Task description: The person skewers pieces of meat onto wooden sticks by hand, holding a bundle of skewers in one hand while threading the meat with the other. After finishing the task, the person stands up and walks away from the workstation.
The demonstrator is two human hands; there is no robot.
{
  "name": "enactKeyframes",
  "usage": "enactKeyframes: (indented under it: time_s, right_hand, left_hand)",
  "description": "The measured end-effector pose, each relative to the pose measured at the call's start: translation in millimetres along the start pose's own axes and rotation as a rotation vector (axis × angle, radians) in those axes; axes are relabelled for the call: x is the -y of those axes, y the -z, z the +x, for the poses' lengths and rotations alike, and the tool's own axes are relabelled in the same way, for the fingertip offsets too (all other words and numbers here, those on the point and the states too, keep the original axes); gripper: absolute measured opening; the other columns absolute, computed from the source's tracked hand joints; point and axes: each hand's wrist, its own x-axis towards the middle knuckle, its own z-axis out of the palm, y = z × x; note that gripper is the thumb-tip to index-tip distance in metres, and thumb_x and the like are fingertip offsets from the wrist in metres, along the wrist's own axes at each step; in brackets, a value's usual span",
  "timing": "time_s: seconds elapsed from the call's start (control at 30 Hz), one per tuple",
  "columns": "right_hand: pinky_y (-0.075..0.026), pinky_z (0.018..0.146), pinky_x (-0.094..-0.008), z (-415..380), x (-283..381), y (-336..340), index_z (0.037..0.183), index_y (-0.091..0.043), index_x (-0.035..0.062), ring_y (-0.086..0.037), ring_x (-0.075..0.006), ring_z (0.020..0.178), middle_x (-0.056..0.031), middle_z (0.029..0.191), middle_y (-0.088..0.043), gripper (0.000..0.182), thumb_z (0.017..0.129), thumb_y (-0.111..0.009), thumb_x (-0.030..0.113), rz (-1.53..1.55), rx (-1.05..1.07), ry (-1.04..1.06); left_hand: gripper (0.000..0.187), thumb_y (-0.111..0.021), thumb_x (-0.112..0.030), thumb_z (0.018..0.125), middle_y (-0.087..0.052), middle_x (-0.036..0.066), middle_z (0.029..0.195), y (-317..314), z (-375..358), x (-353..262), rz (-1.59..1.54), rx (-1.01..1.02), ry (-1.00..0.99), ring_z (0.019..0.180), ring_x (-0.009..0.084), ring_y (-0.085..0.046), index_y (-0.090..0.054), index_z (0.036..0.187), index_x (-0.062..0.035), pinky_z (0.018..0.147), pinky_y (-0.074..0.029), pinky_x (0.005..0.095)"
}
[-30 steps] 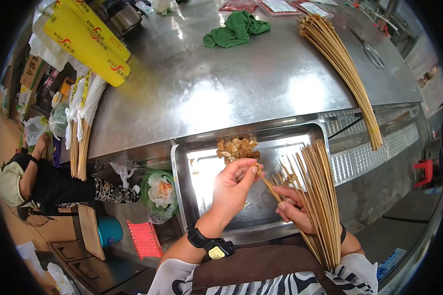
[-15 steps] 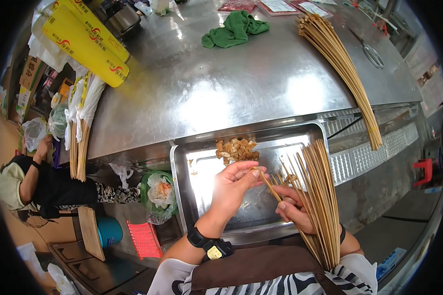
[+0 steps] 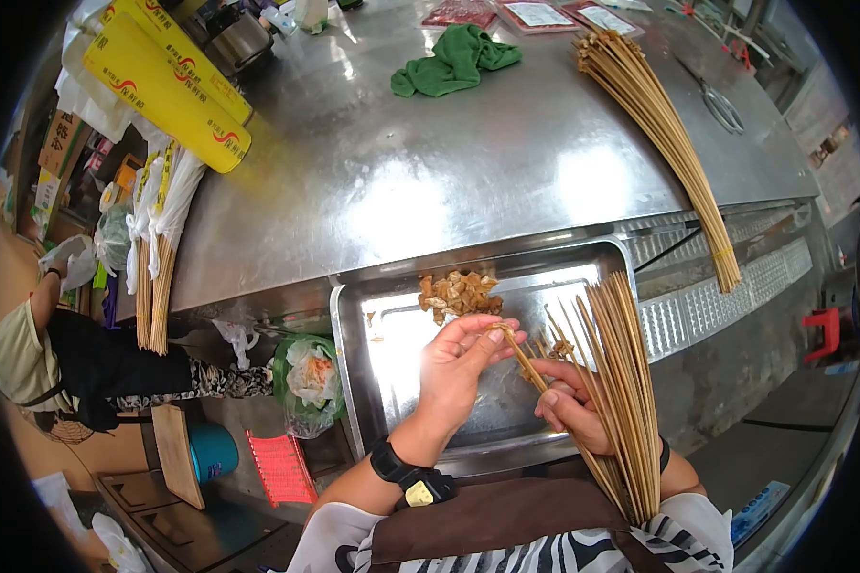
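Observation:
Over a steel tray [image 3: 346,382], my left hand [image 3: 449,377] pinches the upper end of a bamboo skewer [image 3: 524,363] between thumb and fingers. A yellowish-brown bit of food appears to sit on that end, partly hidden by the fingertips. My right hand [image 3: 580,406] is closed around the skewer's lower part. It also has a thick bunch of bamboo skewers [image 3: 629,382] against it, fanned upward and resting along my forearm. A few skewer ends with brown food lie just behind the right fingers. Loose brown food pieces [image 3: 459,294] are heaped at the tray's far side.
On the steel table [image 3: 306,191] lie a green cloth [image 3: 457,59], a long skewer bundle [image 3: 659,124], scissors [image 3: 721,107] and yellow cling-film boxes [image 3: 167,91]. A co-worker [image 3: 76,368] is at the left, near a green-bagged container [image 3: 311,372] and a red stool [image 3: 282,465].
My hands keep nearly the same pose on the skewer, the left shifting very slightly. At the left, the co-worker's arm has moved up and outward, with the hand at a white bag.

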Motion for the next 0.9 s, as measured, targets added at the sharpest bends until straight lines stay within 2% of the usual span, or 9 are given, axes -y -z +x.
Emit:
enactKeyframes:
  time_s: [0.23, 0.73, 0.9]
  right_hand:
    - [-0.044, 0.071, -0.0236, 0.7, -1.1, 2.7, 0.13, -0.038, 0.0025, -0.044, -0.0055, 0.058, 0.0007, 0.064, -0.049, 0.039, 0.092, -0.041, 0.011, -0.027, -0.014, -0.01]
    - [-0.046, 0.073, -0.0251, 1.0, 2.8, 5.1, 0.13, -0.038, 0.002, -0.045, -0.0053, 0.058, 0.0015, 0.062, -0.048, 0.039, 0.092, -0.041, 0.013, -0.067, -0.023, 0.012]
    - [-0.042, 0.064, -0.0217, -0.1, 6.9, 2.8, 0.13, -0.038, 0.0025, -0.045, -0.005, 0.058, -0.0006, 0.067, -0.052, 0.039, 0.092, -0.042, 0.013, -0.066, -0.037, -0.007]
  left_hand:
    - [0.015, -0.051, -0.002, 0.088, -0.059, 0.019, 0.104, -4.5, -2.0, -0.7, -0.049, 0.008, -0.005, 0.096, 0.0282, -0.06, -0.054, 0.102, 0.0027, 0.085, -0.05, 0.0391]
    - [0.013, -0.053, 0.002, 0.086, -0.058, 0.019, 0.108, -12.1, -8.6, 5.9, 0.109, 0.033, -0.11, 0.096, 0.0276, -0.06, -0.058, 0.098, 0.0031, 0.084, -0.05, 0.0368]
    - [0.014, -0.052, 0.002, 0.086, -0.059, 0.019, 0.107, -12.6, -9.7, 8.6, 0.081, 0.031, -0.113, 0.096, 0.027, -0.06, -0.058, 0.098, 0.0027, 0.084, -0.05, 0.0363]
